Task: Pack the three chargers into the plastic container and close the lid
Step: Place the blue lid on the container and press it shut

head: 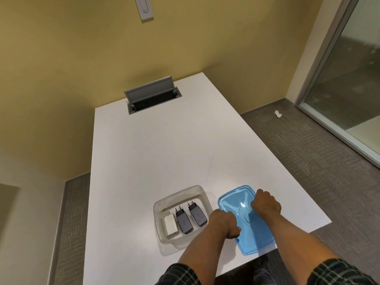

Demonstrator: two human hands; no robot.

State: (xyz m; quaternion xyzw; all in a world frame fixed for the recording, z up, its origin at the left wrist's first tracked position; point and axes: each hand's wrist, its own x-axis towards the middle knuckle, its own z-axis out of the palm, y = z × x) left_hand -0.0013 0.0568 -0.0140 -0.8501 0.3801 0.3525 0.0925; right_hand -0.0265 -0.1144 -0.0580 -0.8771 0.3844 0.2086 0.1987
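I am standing at the white table (pixel 164 151), near its front edge. The blue lid (pixel 249 229) is lying by the front right corner, and my left hand (pixel 223 224) and right hand (pixel 266 203) are gripping its opposite sides. Just left, the clear container (pixel 159 204) is holding the white charger (pixel 170 223) and two grey chargers (pixel 184 222), (pixel 197 215), side by side.

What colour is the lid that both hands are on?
Translucent blue; the lid shows clearly in the head view, lying on the table beside the clear container.

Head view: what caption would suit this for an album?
Both hands grasp the blue lid beside the container holding three chargers.
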